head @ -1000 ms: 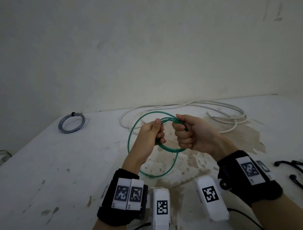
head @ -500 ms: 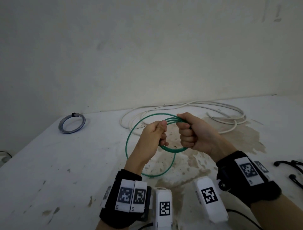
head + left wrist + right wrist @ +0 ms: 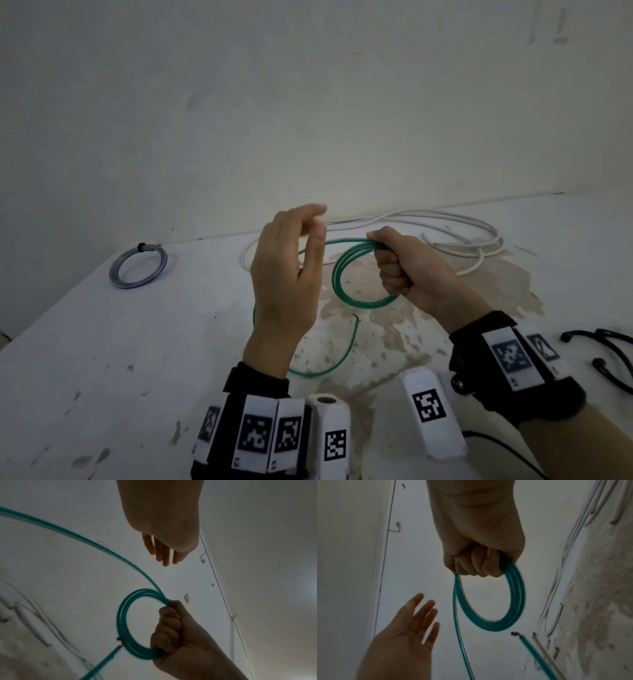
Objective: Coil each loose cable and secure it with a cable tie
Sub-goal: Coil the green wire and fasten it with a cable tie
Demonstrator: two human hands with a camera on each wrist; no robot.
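Green cable (image 3: pixel 346 274) being gripped by right hand (image 3: pixel 411 270), fingers curled round small bundle of round loops above white table (image 3: pixel 102 342). Loose tail being left trailing from bundle down to table, in wide arc ending in bare tip. Left hand (image 3: pixel 287 270) being held just left of bundle, fingers spread straight, nothing held. Cable thin, smooth, round in section. White cable (image 3: pixel 462 233) lying behind green cable; bluish tied coil (image 3: pixel 138 265) lying far left of it. Square black-and-white coded tags being worn on wrist bands (image 3: pixel 513 366); no readable writing.

Dim, flat, greyish light throughout; soft shadows; wrist views motion-blurred; edges bent by wide-angle distortion
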